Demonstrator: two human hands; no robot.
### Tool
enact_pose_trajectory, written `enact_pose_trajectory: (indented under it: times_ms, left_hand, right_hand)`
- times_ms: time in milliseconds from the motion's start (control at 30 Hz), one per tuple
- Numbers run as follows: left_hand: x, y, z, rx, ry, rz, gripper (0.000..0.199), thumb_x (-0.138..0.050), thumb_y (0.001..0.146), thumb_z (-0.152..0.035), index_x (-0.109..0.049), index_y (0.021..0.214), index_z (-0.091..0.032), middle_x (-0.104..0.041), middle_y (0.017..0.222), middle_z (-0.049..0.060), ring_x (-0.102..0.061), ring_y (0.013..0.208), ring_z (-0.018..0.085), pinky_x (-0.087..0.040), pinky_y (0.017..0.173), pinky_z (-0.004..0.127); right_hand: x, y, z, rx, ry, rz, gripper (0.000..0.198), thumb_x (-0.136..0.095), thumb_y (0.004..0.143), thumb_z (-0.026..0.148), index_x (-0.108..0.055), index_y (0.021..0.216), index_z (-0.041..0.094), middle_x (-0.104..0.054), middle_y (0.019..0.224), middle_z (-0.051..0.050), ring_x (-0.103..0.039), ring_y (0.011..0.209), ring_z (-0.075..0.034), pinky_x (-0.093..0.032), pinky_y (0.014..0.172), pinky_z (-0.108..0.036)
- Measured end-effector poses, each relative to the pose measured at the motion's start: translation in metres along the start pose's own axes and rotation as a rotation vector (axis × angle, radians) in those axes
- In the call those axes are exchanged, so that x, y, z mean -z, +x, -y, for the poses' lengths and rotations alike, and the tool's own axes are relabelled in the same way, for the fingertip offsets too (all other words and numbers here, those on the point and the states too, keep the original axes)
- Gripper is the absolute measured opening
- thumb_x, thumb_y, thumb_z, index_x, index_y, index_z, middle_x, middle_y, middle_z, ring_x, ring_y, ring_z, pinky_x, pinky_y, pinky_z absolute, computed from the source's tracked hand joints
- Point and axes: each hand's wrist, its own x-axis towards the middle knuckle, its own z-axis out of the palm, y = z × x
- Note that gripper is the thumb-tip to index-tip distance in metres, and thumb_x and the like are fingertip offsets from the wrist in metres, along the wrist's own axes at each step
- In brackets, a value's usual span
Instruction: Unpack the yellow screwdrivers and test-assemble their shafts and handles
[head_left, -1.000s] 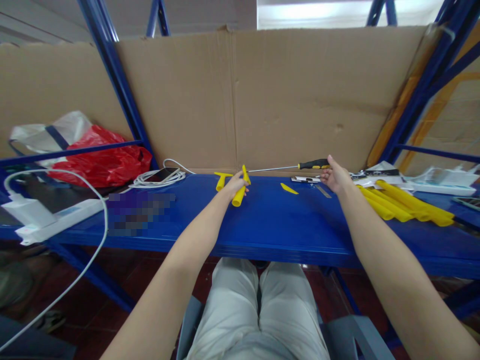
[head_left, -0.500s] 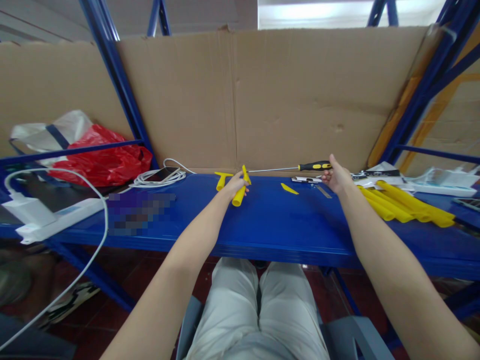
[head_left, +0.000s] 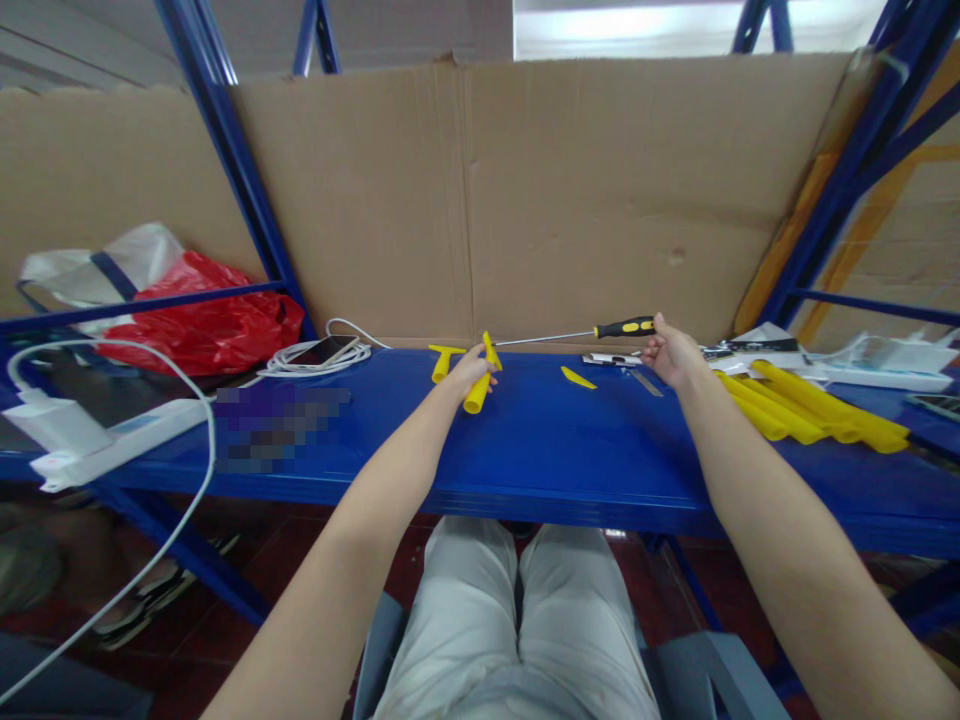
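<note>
Two bare hands share the work over the blue table (head_left: 570, 455), whose bare middle serves as the clock's centre. At ten o'clock the left hand (head_left: 471, 370) is closed around a yellow T-shaped piece (head_left: 474, 398), the tube end pointing towards the person. At two o'clock the right hand (head_left: 669, 354) pinches the butt of a black-and-yellow screwdriver (head_left: 626, 328) between thumb and fingers; its long shaft runs left to the crossbar of the held piece. Whether the tip sits in a screw is too small to tell.

Judging by how things lie, the work looks partway through. A second T-shaped piece (head_left: 442, 366), also at ten o'clock and just beyond the left hand, has its crossbar on and appears assembled. The held one has tube and crossbar together – its fastening seems to be the step in hand. Apparently left over are several plain yellow tubes (head_left: 825, 405) at three o'clock, with no crossbars visible, and a flat yellow piece (head_left: 578, 377) at twelve.

As for writing, no brand or label can be read: the screwdriver handle shows only coloured patches, the black-and-white packaging (head_left: 757, 347) beside the tubes is too small – and a pixelated patch (head_left: 281, 425) at nine o'clock hides whatever lies there.
</note>
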Motion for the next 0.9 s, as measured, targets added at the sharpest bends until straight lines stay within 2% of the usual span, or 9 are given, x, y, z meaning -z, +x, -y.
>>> enact_pose_trajectory:
  times_ms: [133, 367, 700, 900]
  left_hand:
    - [0.0001, 0.0007, 0.0004, 0.002, 0.0, 0.007, 0.073, -0.051, 0.076, -0.002, -0.031, 0.142, -0.026, -0.063, 0.1, 0.007, -0.055, 0.05, 0.008, -0.044, 0.045, 0.02]
    - [-0.0014, -0.0036, -0.0014, 0.0, -0.003, 0.006, 0.072, -0.049, 0.077, 0.0, -0.031, 0.142, -0.025, -0.063, 0.103, 0.008, -0.053, 0.047, 0.007, -0.042, 0.043, 0.019]
    - [-0.0018, -0.0049, -0.0027, 0.005, 0.005, 0.01, 0.071, -0.048, 0.078, 0.0, -0.029, 0.142, -0.024, -0.062, 0.108, 0.009, -0.052, 0.047, 0.006, -0.042, 0.042, 0.019]
    - [-0.0016, -0.0032, -0.0022, 0.017, 0.014, 0.004, 0.073, -0.048, 0.078, 0.0, -0.027, 0.144, -0.025, -0.062, 0.109, 0.01, -0.053, 0.047, 0.006, -0.042, 0.043, 0.019]
  right_hand:
    - [-0.0001, 0.0018, -0.0017, 0.022, -0.006, -0.029, 0.041, -0.061, 0.079, 0.051, -0.037, 0.064, 0.021, -0.035, 0.042, 0.008, -0.036, 0.034, -0.006, -0.034, 0.034, -0.016]
    - [-0.0012, 0.0031, -0.0029, 0.035, -0.027, -0.1, 0.037, -0.062, 0.078, 0.053, -0.043, 0.071, 0.022, -0.04, 0.045, 0.008, -0.038, 0.034, -0.006, -0.035, 0.034, -0.016]
    - [-0.003, -0.0028, -0.0016, -0.007, -0.09, -0.116, 0.032, -0.055, 0.084, 0.051, -0.049, 0.077, 0.021, -0.047, 0.044, 0.005, -0.043, 0.035, -0.009, -0.036, 0.033, -0.018]
    - [-0.001, -0.0029, -0.0016, -0.052, -0.151, -0.108, 0.027, -0.054, 0.087, 0.043, -0.054, 0.085, 0.016, -0.055, 0.048, 0.0, -0.049, 0.037, -0.01, -0.038, 0.036, -0.019]
